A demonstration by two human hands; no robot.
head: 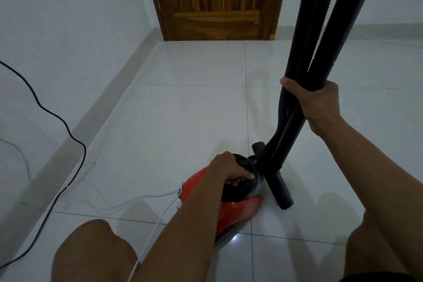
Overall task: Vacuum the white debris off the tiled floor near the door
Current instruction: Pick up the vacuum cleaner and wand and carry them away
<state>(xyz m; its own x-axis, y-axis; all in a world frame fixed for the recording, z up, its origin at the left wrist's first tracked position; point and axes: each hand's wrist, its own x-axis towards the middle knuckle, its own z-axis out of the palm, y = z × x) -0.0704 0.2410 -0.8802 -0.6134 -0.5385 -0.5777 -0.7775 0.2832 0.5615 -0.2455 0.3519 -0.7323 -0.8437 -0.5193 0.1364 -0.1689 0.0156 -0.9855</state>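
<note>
Tiles of a pale, glossy floor (183, 121) are seen from above, running to a closed wooden door (215, 0) at the far end, with a white wall (68, 7) and grey skirting (109, 98) along the left. The red vacuum cleaner (238, 213) is set on the tiles in the near middle of the scene, well short of the door. Its black top handle (231, 192) is gripped by the left hand (229, 169), the fingers curled under it and the thumb laid over the top.

To the right and a little farther off, the right hand (318, 101) is clamped round two black parts at once: the ribbed hose (313, 18) and the smooth rigid tube (343, 18), both held close to upright and crossing at the grip. Below the hand the hose is bent down into the front of the vacuum cleaner, while the lower end of the tube is rested on the floor just right of the red body.

A black cable (68, 130) is trailed along the floor on the left, near the skirting. A thin white cable (155, 229) is led from the back of the machine toward the near edge. Two bare knees are seen at the near edge, the left knee (91, 252) and the right knee (377, 236). White debris cannot be told apart from the pale tiles.
</note>
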